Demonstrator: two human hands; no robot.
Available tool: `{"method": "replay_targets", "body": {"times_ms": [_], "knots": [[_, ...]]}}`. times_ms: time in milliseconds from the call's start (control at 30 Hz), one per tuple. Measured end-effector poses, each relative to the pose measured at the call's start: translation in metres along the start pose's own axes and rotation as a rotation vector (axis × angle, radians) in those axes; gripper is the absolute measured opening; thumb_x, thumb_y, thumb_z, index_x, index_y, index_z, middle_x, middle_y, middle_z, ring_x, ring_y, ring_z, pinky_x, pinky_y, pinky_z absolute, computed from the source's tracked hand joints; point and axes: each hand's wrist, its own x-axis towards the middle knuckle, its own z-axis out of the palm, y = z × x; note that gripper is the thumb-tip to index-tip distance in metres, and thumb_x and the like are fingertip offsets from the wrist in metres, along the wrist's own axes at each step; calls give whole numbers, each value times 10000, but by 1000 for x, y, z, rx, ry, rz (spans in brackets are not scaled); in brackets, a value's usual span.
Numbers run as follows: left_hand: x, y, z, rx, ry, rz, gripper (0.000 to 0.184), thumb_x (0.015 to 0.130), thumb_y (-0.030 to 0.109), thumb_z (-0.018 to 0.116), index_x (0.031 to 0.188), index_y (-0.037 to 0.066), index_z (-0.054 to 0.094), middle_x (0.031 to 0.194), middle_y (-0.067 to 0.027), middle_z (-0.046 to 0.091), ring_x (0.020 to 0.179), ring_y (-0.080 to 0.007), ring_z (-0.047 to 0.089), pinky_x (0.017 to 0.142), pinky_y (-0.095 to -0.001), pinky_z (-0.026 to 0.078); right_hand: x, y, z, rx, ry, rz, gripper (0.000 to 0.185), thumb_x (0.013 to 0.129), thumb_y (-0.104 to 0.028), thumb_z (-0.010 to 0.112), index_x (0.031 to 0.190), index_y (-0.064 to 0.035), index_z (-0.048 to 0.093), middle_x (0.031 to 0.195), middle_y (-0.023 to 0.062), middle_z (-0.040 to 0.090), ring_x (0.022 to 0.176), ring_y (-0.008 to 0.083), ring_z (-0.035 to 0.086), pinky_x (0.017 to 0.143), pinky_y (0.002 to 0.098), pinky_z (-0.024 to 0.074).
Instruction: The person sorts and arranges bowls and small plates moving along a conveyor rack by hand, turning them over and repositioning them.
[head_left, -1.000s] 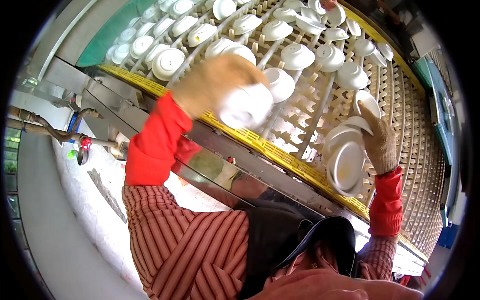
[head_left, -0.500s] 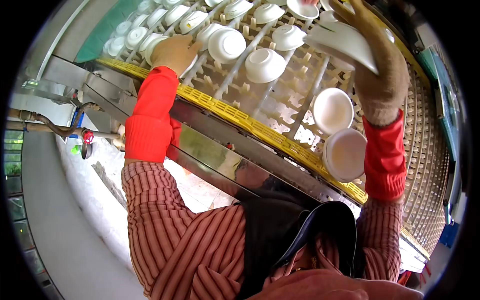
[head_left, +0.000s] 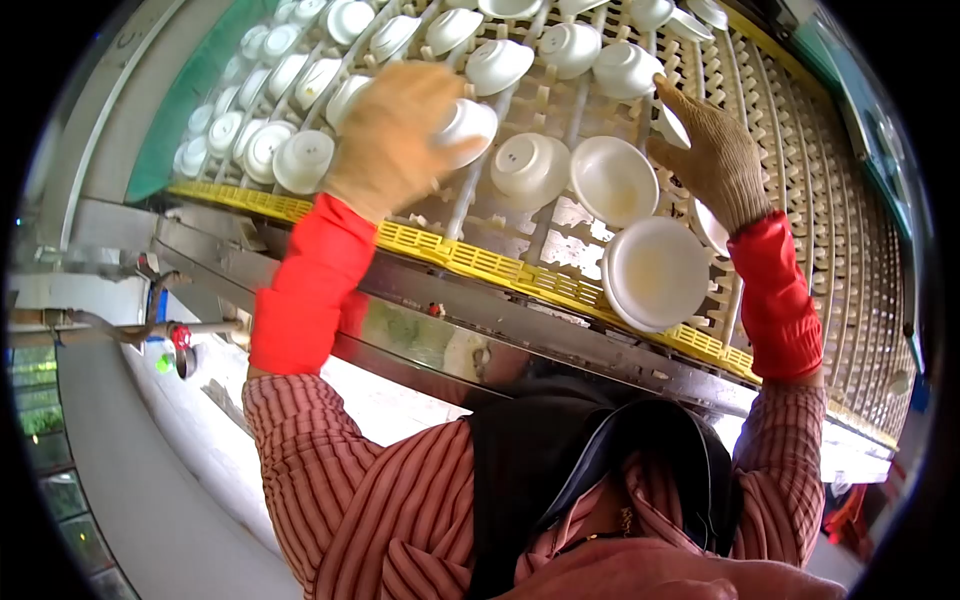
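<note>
Gloved hands among white bowls on a pegged rack

Left hand, tan glove, blurred. Thumb reaches across the near side of a small white bowl just right of the palm; other fingers smeared, so whether they clamp on it cannot be told. Left of these fingers: an overturned bowl, close to the yellow edge strip. More bowls crowd beyond.

Right hand, same glove type. Thumb and forefinger stand apart, a partly hidden bowl showing in the gap; grip on it cannot be told. Forefinger tip at the edge of another overturned bowl; contact unclear.

Between the two hands' fingers: an overturned bowl, footring up, just beside an upright bowl. Nearer the body than the right fingers: a wide upright bowl overlapping the yellow strip. Right of the right fingers: bare pegs of the rack.
</note>
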Motion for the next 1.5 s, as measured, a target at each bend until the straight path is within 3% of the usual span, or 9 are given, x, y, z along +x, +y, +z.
{"method": "replay_targets", "body": {"times_ms": [100,267,533,667,733,867,1033,1267,1500], "knots": [[33,73,17,-213,-240,287,358,925,316,824,1103,8,779,1146,-171,758,1188,-368,708,1081,-456,575,1,38,14,-153,-519,316,488,1064,-518,635,1196,-82,811,892,157,801,858,306,793,880,488,613],[34,126,78,-138,-261,425,303,852,254,808,1038,16,788,1091,-156,772,1039,-324,719,954,-425,600,-9,42,16,66,-477,218,551,1021,-579,640,1062,-61,826,880,156,784,877,336,783,874,484,607],[59,101,91,-715,-289,-157,168,1016,244,724,1052,134,845,1077,-93,838,1028,-291,791,869,-406,632,-8,45,26,-15,-365,259,524,988,-502,730,1107,4,791,909,220,764,856,369,766,822,499,592],[63,52,108,-567,51,-419,255,1038,332,729,1136,117,824,1119,-87,835,1018,-268,790,903,-401,621,-10,65,23,667,-192,672,533,1070,-459,678,1301,18,733,1009,209,799,941,314,809,818,453,631],[66,29,97,-678,-34,-684,305,1020,353,744,1151,80,776,1118,-123,803,1017,-343,762,884,-457,603,-19,55,2,1161,-125,406,646,1111,-470,649,1412,100,615,1139,255,775,1013,333,807,861,441,683],[41,4,105,158,-234,-453,366,968,384,779,1040,30,722,1089,-189,766,958,-471,712,840,-544,555,-9,6,-12,1797,-64,457,757,1138,-463,607,1502,179,436,1430,343,643,1176,439,764,975,524,700],[60,41,84,29,-158,-326,372,994,374,779,1094,21,721,1058,-212,728,1015,-466,688,857,-547,528,-44,27,-19,343,-227,101,427,1115,-334,654,1349,22,679,964,139,812,864,226,813,707,342,650],[119,90,134,-93,-238,-320,607,926,539,810,1168,-14,749,1100,-196,783,1063,-403,739,943,-508,570,-146,36,-53,23,-372,27,776,875,-405,860,1492,2,627,1170,209,800,1093,335,782,1025,401,611],[158,117,182,12,-293,-329,652,908,634,783,1244,77,756,1220,-225,772,1169,-416,732,995,-523,572,-149,59,-46,261,-486,231,444,1020,-382,753,1233,8,763,917,161,797,782,267,766,784,415,642]]}}
